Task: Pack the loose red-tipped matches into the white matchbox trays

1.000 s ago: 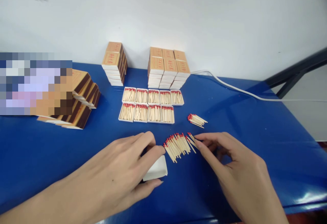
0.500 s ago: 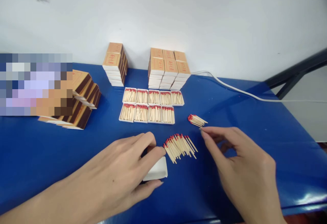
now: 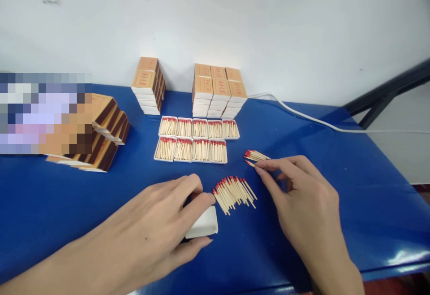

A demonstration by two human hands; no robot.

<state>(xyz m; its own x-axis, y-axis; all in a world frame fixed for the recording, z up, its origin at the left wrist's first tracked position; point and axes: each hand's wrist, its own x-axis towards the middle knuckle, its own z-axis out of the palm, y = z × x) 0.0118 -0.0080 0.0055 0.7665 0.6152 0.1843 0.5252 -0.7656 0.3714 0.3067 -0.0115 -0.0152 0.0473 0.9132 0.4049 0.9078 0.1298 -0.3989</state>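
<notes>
Blue sheet over the worktop (image 3: 336, 160), glossy, with a white wall behind it.

Change from a second ago: your right hand (image 3: 302, 196) has left the larger loose pile of matches (image 3: 234, 192) and moved up and away to the smaller loose bundle of matches (image 3: 255, 155). Forefinger and thumb are close together at that bundle's near end, touching it; whether a match is pinched between them cannot be told. Your left hand (image 3: 161, 227) has not moved: it is clamped on the empty white matchbox tray (image 3: 204, 225), thumb along the near side, fingers over the far side, just left of the larger pile. That pile has kept its place.

Count:
- Loose match groups: two, red heads pointing up and left; the sticks are too many to count.
- Filled open trays (image 3: 196, 138): nine, in two rows touching one another, five behind and four in front.
- Closed matchboxes, right stack (image 3: 218, 91): three columns across, two deep, several layers.
- Closed matchboxes, left stack (image 3: 148, 86): narrower, two deep.
- Brown-sided outer sleeves (image 3: 104, 129): a leaning heap at the far left, partly behind a blurred patch; number unclear.
- White cable (image 3: 319, 120): one, running along the back edge to the right.
- Dark metal frame (image 3: 386, 93): one, beyond the right end.
</notes>
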